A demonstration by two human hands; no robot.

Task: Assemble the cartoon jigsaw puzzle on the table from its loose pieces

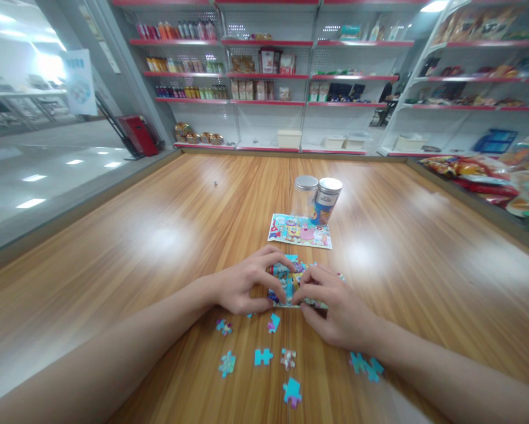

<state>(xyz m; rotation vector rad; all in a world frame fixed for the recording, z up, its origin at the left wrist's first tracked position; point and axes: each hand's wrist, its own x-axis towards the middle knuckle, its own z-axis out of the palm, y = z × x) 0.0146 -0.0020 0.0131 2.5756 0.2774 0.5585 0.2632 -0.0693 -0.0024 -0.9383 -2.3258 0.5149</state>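
Note:
A partly assembled jigsaw puzzle (283,282) with cartoon figures on blue lies in front of me, much of it covered by my hands. My left hand (251,280) rests at its left side, fingers apart and curved, with fingertips on the pieces. On the right, my right hand (329,300) has thumb and fingers bent close together at the puzzle's lower edge; whatever is between them is hidden. Loose puzzle pieces lie nearer to me, among them a blue piece (263,357), a blue-and-pink piece (293,391) and a pair of blue pieces (366,366) by my right forearm.
Beyond the puzzle lies a picture sheet (300,231) with the cartoon figures. A clear lidded jar (304,197) and a labelled can (326,201) stand behind it. Snack packets (472,176) sit past the right edge of the wooden table (158,212). Stocked shelves (268,103) line the back.

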